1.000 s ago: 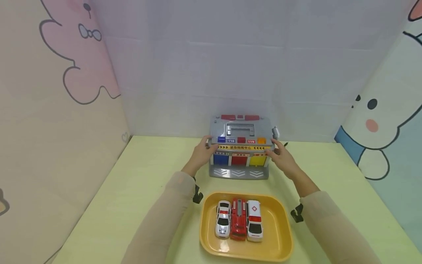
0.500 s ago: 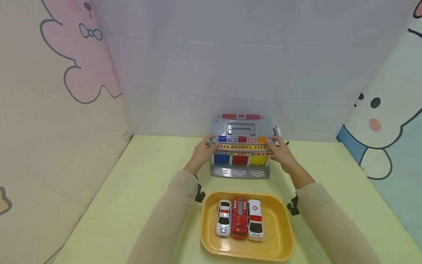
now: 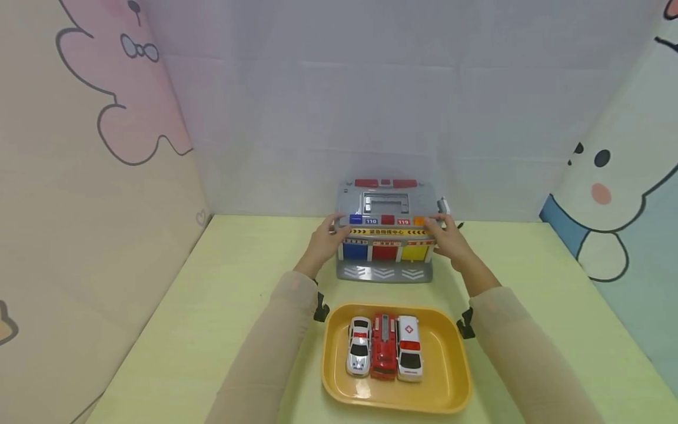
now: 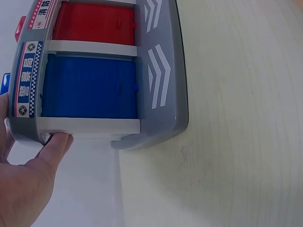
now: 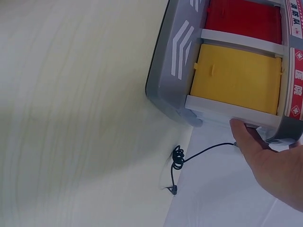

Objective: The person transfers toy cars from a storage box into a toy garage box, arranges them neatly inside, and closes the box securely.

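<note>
A grey toy garage [image 3: 385,272] stands at the back of the table, with blue [image 4: 90,87], red and yellow [image 5: 236,78] doors, all down. My left hand [image 3: 322,244] holds its left end under the roof. In the left wrist view the thumb presses the white side post, and the fingers go behind the roof edge. At the opposite end my right hand [image 3: 451,242] grips the roof corner near the orange light, its thumb against the side beside the yellow door. Most fingertips are hidden behind the roof.
Closer to me, a yellow tray [image 3: 447,400] holds a white police car [image 3: 359,347], a red fire engine [image 3: 384,347] and a white ambulance [image 3: 409,350]. A coiled black cord [image 5: 177,158] lies by the garage's right side. A pale curtain [image 3: 318,118] hangs behind.
My right hand has shifted slightly inward and up along the roof corner. The left hand keeps its hold. The head view has tilted a little; the cars stay in the tray.
</note>
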Motion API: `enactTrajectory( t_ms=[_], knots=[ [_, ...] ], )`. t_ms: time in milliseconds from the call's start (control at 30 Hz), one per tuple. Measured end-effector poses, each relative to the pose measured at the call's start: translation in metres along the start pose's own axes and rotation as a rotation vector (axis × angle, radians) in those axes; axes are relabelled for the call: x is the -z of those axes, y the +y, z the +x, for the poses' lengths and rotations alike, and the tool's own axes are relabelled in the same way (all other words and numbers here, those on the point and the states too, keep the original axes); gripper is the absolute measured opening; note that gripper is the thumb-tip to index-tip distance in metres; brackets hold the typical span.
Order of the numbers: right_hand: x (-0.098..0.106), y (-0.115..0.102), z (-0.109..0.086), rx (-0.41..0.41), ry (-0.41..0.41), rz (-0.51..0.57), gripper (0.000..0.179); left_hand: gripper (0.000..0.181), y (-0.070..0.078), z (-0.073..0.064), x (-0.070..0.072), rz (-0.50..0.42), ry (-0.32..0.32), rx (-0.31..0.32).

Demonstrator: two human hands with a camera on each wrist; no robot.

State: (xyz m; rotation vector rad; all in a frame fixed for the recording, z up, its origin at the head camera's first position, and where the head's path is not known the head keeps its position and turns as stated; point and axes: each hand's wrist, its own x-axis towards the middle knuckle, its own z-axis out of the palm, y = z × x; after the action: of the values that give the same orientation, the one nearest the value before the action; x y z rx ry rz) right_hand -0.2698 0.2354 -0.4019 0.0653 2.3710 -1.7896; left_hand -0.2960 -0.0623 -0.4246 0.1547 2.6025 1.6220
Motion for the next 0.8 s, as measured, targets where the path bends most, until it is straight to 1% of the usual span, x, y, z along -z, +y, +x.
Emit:
enactTrajectory(
  t_ms=[133, 300, 433, 567, 667, 800],
  knots=[
    [-0.002, 0.001, 0.001, -0.011, -0.009, 0.015, 0.069, 0.048, -0.001, -0.001, 0.003, -0.022, -0.01, -0.003],
    [-0.006, 0.001, 0.001, -0.017, -0.007, 0.035, 0.067, 0.049, -0.005, 0.001, 0.005, -0.024, -0.017, -0.006],
    [-0.006, -0.001, 0.0, -0.02, -0.009, 0.036, 0.065, 0.049, -0.007, 0.002, 0.006, -0.032, -0.018, 0.007],
    [-0.004, -0.001, 0.0, -0.02, -0.015, 0.023, 0.067, 0.05, -0.007, 0.004, 0.005, -0.049, -0.013, 0.012],
    [0.0, 0.004, 0.001, -0.002, -0.025, 0.02, 0.071, 0.05, -0.006, 0.005, 0.003, -0.065, -0.01, 0.012],
    [0.004, 0.008, 0.001, 0.028, -0.047, 0.038, 0.069, 0.05, -0.004, 0.005, 0.0, -0.077, -0.006, 0.012]
  ],
)
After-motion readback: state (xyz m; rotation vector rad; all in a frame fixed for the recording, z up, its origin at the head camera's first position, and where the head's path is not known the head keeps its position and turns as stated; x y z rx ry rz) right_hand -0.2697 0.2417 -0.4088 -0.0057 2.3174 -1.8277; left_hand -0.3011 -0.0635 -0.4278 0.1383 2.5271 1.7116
